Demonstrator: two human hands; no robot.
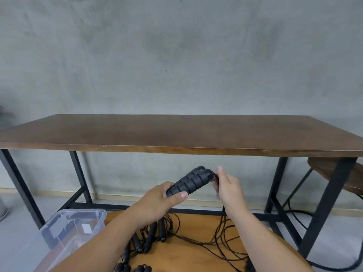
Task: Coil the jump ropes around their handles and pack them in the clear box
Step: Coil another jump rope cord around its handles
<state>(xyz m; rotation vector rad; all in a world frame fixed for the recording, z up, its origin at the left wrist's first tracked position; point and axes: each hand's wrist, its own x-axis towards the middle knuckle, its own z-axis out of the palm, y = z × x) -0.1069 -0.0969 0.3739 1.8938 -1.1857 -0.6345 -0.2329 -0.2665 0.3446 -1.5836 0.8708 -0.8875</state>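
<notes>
My left hand grips a pair of black ribbed jump rope handles, held together and tilted up to the right. My right hand pinches the thin dark rope at the handles' upper end; that rope hangs down behind my right wrist to loose loops on the round wooden surface. Several more black handles with tangled rope lie there below my arms. The clear box stands at the lower left, open; its contents are unclear.
A long brown table on black metal legs spans the view in front of a grey wall. A wooden stool stands under its right end, with a dark cable on the floor.
</notes>
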